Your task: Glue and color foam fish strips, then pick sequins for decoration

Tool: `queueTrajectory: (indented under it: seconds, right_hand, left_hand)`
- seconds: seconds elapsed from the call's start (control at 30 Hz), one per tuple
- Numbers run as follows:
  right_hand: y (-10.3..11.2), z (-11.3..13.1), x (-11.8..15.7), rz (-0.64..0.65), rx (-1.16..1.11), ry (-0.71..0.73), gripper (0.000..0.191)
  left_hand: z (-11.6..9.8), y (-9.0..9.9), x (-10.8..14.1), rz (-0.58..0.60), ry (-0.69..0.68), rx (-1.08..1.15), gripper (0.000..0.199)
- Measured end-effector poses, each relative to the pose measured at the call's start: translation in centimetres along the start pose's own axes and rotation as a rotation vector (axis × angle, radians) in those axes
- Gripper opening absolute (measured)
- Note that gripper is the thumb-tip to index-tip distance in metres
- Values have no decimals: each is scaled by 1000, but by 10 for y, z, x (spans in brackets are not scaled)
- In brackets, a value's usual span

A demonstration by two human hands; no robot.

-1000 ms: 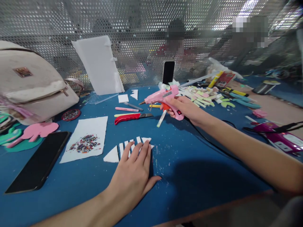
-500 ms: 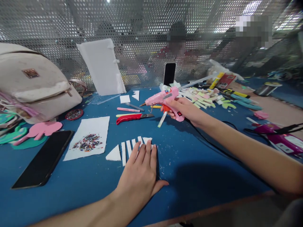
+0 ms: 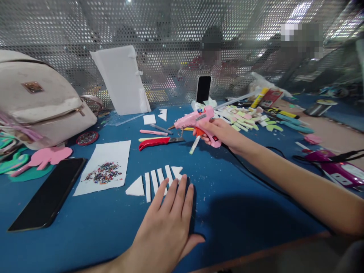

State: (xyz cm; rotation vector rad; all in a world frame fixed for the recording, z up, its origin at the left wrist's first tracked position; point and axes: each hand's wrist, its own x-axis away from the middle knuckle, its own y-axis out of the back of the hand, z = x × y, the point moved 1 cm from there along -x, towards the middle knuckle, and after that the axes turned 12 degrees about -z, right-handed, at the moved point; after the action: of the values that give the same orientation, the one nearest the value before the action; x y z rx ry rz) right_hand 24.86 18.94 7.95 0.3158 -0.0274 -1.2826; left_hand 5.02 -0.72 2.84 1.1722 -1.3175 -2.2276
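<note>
My right hand point(image 3: 214, 132) is wrapped round the handle of a pink hot glue gun point(image 3: 196, 119), its nozzle pointing left above the table. A black cord trails from the gun's grip. My left hand point(image 3: 167, 220) is open and flat, fingers stretched forward, over the lower right part of a row of cut white foam pieces. A white triangular piece point(image 3: 136, 187) lies at the row's left end, several thin white strips point(image 3: 154, 182) stand side by side, and a notched tail-shaped piece point(image 3: 177, 171) ends it. My fingers hide some strip ends.
Left of the strips lie a white sheet point(image 3: 125, 155) with colourful bits point(image 3: 105, 173), a black phone point(image 3: 54, 189) and a white backpack point(image 3: 42, 102). A red-handled knife point(image 3: 155, 143) and pens lie ahead. Foam scraps point(image 3: 241, 117) fill the back right; a purple glue gun point(image 3: 335, 167) lies right.
My left hand has drawn back toward me and slightly down, uncovering more of the strips and the tail-shaped piece. My right hand with the glue gun has barely moved.
</note>
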Motion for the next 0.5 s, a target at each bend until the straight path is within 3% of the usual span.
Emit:
queueTrajectory:
  seconds: [0.17,0.5]
  right_hand:
    - [0,-1,0,5,1,0,48]
    - [0,-1,0,7,11,14,47]
  left_hand:
    - [4,8,12,24,-22,12,79]
    - [4,3,15,6,28,21,77]
